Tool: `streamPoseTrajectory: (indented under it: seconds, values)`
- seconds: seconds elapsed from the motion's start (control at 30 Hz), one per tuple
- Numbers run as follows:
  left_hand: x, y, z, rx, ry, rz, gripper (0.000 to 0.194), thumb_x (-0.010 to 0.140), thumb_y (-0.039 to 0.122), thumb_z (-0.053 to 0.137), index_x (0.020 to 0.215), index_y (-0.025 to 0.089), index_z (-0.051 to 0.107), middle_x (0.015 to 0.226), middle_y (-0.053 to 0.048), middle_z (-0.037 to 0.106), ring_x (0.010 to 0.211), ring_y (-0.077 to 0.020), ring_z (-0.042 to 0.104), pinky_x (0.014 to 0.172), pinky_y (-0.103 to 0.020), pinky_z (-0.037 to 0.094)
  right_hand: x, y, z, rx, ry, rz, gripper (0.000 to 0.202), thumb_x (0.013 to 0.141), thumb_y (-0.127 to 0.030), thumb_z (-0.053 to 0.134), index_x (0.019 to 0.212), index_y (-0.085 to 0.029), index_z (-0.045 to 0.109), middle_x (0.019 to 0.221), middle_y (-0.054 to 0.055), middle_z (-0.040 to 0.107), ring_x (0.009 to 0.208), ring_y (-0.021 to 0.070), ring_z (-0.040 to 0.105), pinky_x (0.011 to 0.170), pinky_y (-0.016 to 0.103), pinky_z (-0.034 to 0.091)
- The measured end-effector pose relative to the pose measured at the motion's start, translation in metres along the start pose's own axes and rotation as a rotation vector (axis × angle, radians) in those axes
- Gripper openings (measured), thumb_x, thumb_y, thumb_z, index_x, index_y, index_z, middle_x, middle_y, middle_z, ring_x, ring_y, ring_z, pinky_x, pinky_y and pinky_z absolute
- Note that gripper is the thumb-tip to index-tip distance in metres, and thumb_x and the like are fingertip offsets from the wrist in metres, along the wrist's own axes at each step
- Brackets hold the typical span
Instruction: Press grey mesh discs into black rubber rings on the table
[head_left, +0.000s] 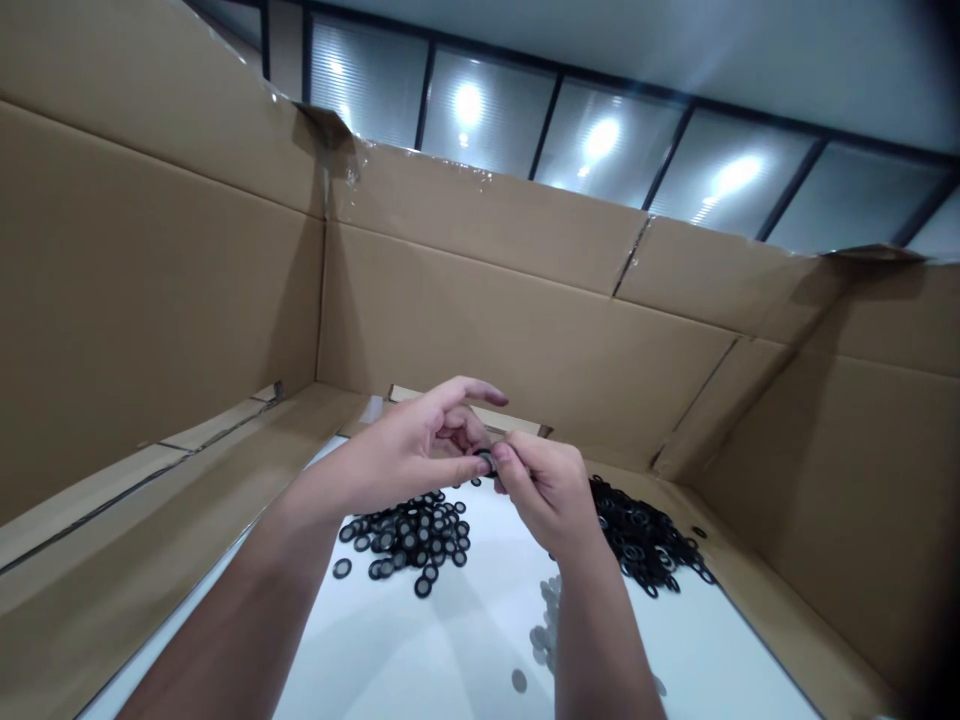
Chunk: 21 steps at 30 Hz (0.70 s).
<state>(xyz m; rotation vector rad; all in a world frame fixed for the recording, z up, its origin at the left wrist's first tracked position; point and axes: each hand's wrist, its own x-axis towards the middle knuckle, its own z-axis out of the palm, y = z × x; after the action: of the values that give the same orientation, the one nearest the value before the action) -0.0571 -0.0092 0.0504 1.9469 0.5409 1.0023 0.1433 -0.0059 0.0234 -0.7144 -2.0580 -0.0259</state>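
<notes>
Above the white board, my left hand (424,440) and my right hand (551,485) meet at a small black ring (487,460) with a grey centre. My left thumb and a curled finger pinch one side of it, while the left index finger stretches out above. On the other side, my right thumb presses it against bent fingers. Below my left hand lies a pile of black rings with grey discs in them (416,535). Past my right wrist is a heap of open black rings (641,535). Loose grey discs (540,637) lie beside my right forearm, which hides some of them.
The white board (405,650) lies inside a large cardboard box with tall walls on the left (150,260), back (480,320) and right (855,470). A lone grey disc (519,681) lies nearer me. Framed glass panels (600,140) show beyond the back wall.
</notes>
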Motion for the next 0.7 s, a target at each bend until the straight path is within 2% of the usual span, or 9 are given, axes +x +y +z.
streamPoseTrajectory:
  seconds: [0.13, 0.23, 0.3, 0.43, 0.5, 0.6, 0.7]
  values:
    - [-0.004, 0.001, -0.005, 0.243, 0.0, -0.019, 0.053, 0.09, 0.018, 0.061, 0.14, 0.028, 0.044, 0.084, 0.001, 0.063, 0.086, -0.0175, 0.062, 0.079, -0.031, 0.047, 0.002, 0.002, 0.002, 0.028, -0.166, 0.052, 0.038, 0.1, -0.028, 0.049, 0.063, -0.02, 0.042, 0.057, -0.005, 0.042, 0.052, 0.0091, 0.037, 0.051, 0.025, 0.027]
    - [-0.005, -0.001, -0.007, 0.275, -0.04, -0.042, 0.059, 0.088, 0.014, 0.06, 0.142, 0.029, 0.044, 0.078, 0.003, 0.058, 0.08, -0.0169, 0.059, 0.076, -0.031, 0.047, 0.003, 0.004, 0.005, 0.122, -0.228, 0.053, 0.038, 0.098, -0.024, 0.05, 0.061, -0.02, 0.041, 0.056, -0.006, 0.038, 0.051, 0.0085, 0.034, 0.049, 0.024, 0.026]
    - [-0.005, -0.001, -0.007, 0.175, -0.042, -0.041, 0.055, 0.089, 0.016, 0.061, 0.141, 0.028, 0.046, 0.082, 0.001, 0.06, 0.083, -0.0174, 0.06, 0.077, -0.031, 0.048, 0.004, 0.003, 0.008, 0.182, -0.157, 0.055, 0.039, 0.097, -0.024, 0.049, 0.059, -0.02, 0.041, 0.054, -0.006, 0.036, 0.049, 0.0084, 0.033, 0.048, 0.024, 0.026]
    - [0.002, -0.001, 0.002, -0.103, 0.032, -0.06, 0.039, 0.093, 0.031, 0.063, 0.13, 0.022, 0.054, 0.106, -0.007, 0.065, 0.099, -0.0206, 0.063, 0.081, -0.033, 0.053, 0.004, 0.001, 0.014, 0.203, 0.219, 0.097, 0.04, 0.099, -0.03, 0.048, 0.061, -0.02, 0.047, 0.053, -0.005, 0.044, 0.048, 0.0095, 0.04, 0.048, 0.024, 0.032]
    - [0.007, -0.002, 0.01, -0.163, 0.062, -0.062, 0.032, 0.091, 0.035, 0.066, 0.118, 0.018, 0.06, 0.103, -0.008, 0.067, 0.094, -0.0201, 0.065, 0.076, -0.032, 0.055, 0.003, 0.0, 0.017, 0.21, 0.327, 0.124, 0.04, 0.1, -0.033, 0.048, 0.063, -0.02, 0.048, 0.054, -0.004, 0.048, 0.049, 0.0102, 0.043, 0.049, 0.024, 0.034]
    - [0.013, -0.007, 0.02, -0.228, 0.122, 0.001, 0.022, 0.089, 0.033, 0.07, 0.101, 0.015, 0.064, 0.091, -0.006, 0.068, 0.083, -0.0172, 0.066, 0.068, -0.028, 0.055, 0.002, -0.001, 0.02, 0.238, 0.393, 0.162, 0.04, 0.102, -0.034, 0.047, 0.063, -0.021, 0.045, 0.054, -0.004, 0.045, 0.048, 0.01, 0.042, 0.048, 0.023, 0.034]
    - [0.015, -0.009, 0.022, -0.249, 0.143, 0.021, 0.018, 0.089, 0.032, 0.07, 0.093, 0.015, 0.065, 0.084, -0.004, 0.067, 0.079, -0.0149, 0.065, 0.068, -0.026, 0.054, 0.001, -0.002, 0.013, 0.244, 0.323, 0.15, 0.042, 0.103, -0.033, 0.043, 0.064, -0.021, 0.043, 0.055, -0.004, 0.046, 0.049, 0.0099, 0.043, 0.049, 0.023, 0.035]
